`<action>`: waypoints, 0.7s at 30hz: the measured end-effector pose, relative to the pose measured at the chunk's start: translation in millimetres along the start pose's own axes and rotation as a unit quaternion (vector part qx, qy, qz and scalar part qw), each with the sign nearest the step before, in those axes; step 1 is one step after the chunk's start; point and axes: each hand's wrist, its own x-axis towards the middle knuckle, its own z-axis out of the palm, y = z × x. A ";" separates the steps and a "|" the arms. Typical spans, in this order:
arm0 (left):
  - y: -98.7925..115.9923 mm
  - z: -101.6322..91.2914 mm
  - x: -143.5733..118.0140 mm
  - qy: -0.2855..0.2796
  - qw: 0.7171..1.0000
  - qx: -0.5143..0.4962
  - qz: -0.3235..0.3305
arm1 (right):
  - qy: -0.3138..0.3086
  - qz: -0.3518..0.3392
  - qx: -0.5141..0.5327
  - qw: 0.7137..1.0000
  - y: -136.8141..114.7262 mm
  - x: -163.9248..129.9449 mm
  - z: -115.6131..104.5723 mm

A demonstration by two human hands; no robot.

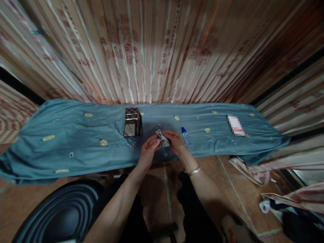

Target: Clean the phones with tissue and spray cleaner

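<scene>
Both hands meet over the front middle of the cloth-covered table, around a small crumpled whitish-grey piece of cloth or paper. My left hand pinches its left side between thumb and fingers. On the other side my right hand grips it, fingers curled inward; a silver bangle sits on that wrist. Just right of the right hand lies a white and blue tube with a blue cap. Left of the hands is a dark folding case with mirror-like panels and a checkered top.
A teal cloth with yellow patterns covers the long table. Toward its right end lies a white and pink item, blurred out. Pleated curtains hang behind. A round black ridged object stands at the lower left, on the tiled floor side.
</scene>
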 end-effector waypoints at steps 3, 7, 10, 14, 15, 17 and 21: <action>-1.2 6.8 1.7 0.001 1.000 0.008 0.010 | 0.013 -0.030 -0.022 0.999 -1.3 -5.9 2.0; -2.3 11.5 1.4 -0.009 1.000 0.003 -0.008 | 0.041 -0.100 -0.082 0.991 -2.8 -8.3 -2.3; -1.6 13.6 -0.4 -0.020 0.999 -0.028 -0.039 | 0.057 -0.090 -0.052 0.993 -2.5 -6.5 -9.3; -1.9 14.8 -2.0 -0.021 0.996 -0.055 -0.062 | 0.060 -0.071 -0.038 0.995 -0.3 -5.0 -13.9; -2.5 14.9 -2.0 -0.021 0.997 -0.049 -0.059 | 0.058 -0.080 -0.048 0.994 0.4 -5.4 -13.3; -3.6 14.7 -1.6 -0.021 0.998 -0.032 -0.046 | 0.051 -0.106 -0.077 0.990 1.5 -6.9 -10.2; -2.3 12.3 1.8 -0.007 1.000 0.005 -0.020 | 0.037 -0.150 -0.153 0.976 -0.1 -12.2 -2.7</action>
